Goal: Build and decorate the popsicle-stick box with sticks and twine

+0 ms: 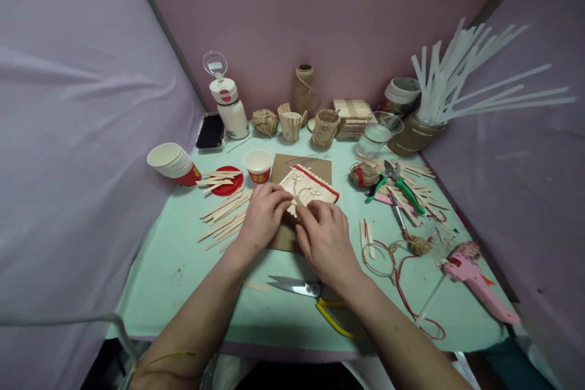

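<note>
A pale craft-stick panel with a scalloped edge and red cord along its far right side lies tilted over a brown cardboard sheet. A thin piece of twine loops over its face, among small round wooden pieces. My left hand has its fingers closed at the panel's left corner. At the near edge, my right hand is closed too, thumb and fingertips against the panel close to the twine. The fingertips partly hide what they grip. Scissors with yellow handles lie below my right wrist.
Loose craft sticks and stacked paper cups are on the left. A pink glue gun, green-handled pruners and red cord lie right. Behind stand a white bottle, a twine spool and a water cup.
</note>
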`<state>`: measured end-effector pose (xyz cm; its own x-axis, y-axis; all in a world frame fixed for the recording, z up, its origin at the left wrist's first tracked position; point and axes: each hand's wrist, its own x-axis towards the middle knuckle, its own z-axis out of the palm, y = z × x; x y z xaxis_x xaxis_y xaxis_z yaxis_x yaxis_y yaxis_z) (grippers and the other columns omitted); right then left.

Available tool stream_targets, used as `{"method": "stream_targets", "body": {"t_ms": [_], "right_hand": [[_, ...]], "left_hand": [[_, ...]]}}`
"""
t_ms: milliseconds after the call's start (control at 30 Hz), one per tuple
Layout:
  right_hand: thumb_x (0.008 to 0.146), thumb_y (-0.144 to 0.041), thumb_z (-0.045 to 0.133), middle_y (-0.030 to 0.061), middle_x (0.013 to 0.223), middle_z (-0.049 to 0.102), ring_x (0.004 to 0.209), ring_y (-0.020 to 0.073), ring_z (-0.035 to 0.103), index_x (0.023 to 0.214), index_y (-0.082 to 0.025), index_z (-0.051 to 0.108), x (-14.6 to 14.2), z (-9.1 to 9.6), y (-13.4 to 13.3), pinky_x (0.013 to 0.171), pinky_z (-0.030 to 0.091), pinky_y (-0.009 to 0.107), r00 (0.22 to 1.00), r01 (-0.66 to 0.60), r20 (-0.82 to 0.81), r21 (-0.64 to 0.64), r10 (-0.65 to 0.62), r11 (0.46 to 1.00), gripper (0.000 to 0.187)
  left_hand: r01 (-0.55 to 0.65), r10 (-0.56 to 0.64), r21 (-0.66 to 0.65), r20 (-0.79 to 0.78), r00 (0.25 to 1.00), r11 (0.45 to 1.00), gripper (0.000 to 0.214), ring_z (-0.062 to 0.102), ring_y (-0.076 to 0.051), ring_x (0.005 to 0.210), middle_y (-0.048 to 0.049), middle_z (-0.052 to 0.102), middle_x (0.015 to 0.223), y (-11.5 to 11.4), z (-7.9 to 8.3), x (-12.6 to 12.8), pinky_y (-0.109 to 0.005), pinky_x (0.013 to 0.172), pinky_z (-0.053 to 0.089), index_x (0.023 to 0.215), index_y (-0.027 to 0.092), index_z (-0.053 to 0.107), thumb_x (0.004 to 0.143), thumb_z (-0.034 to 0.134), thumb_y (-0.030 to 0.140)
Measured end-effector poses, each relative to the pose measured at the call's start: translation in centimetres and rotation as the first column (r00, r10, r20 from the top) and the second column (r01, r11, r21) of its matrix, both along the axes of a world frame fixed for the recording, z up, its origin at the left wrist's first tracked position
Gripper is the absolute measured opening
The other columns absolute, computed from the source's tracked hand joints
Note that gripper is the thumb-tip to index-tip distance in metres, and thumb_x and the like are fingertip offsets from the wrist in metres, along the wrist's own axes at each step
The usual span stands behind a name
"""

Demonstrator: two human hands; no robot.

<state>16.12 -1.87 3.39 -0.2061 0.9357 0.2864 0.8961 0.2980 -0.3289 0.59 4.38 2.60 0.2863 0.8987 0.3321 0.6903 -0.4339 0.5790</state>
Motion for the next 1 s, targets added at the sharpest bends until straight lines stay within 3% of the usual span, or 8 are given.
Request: {"method": "stream_targets", "body": {"t_ms": [367, 800, 1000], "right_hand": [[0.089, -0.026, 0.05, 0.013, 0.116, 0.052, 0.105, 0.0269, 0.042, 0.123, -0.018, 0.056, -0.4, 0.1, -0.3, 0.091, 0.038, 0.043, 1.0, 0.007, -0.026, -0.007, -0.007, 1.0, 0.035], [0.089, -0.026, 0.049, 0.0123, 0.115, 0.053, 0.104, 0.0259, 0.043, 0.121, -0.018, 0.057, -0.3, 0.0, -0.3, 0.093, 0.037, 0.044, 0.995, 0.018, -0.094, 0.001, -0.018, 1.0, 0.034], [0.09, -0.024, 0.048, 0.0133, 0.117, 0.054, 0.106, 0.0266, 0.044, 0.12, -0.018, 0.058, 0.8, 0.4, -0.9, 0.093, 0.037, 0.045, 0.988, 0.056, -0.147, 0.062, -0.046, 0.997, 0.032]], "left_hand": [[-0.067, 0.07, 0.048, -0.06, 0.996, 0.997, 0.01, 0.052, -0.021, 0.093, -0.0055, 0.06, 0.092, -0.2, 0.1, 0.4, -0.038, 0.086, 0.043, 0.085, 0.019, 0.067, 0.086, 0.057, 0.022], [-0.043, 0.053, 0.092, -0.106, 0.993, 0.995, 0.013, 0.051, -0.022, 0.093, -0.0062, 0.061, 0.094, -0.4, 0.4, 0.2, -0.04, 0.085, 0.042, 0.085, 0.021, 0.07, 0.086, 0.057, 0.023], [-0.021, 0.031, 0.08, -0.117, 0.993, 0.997, 0.013, 0.051, -0.022, 0.093, -0.0061, 0.061, 0.094, -0.3, 0.4, 0.1, -0.04, 0.085, 0.041, 0.089, 0.021, 0.069, 0.086, 0.057, 0.023]]}}
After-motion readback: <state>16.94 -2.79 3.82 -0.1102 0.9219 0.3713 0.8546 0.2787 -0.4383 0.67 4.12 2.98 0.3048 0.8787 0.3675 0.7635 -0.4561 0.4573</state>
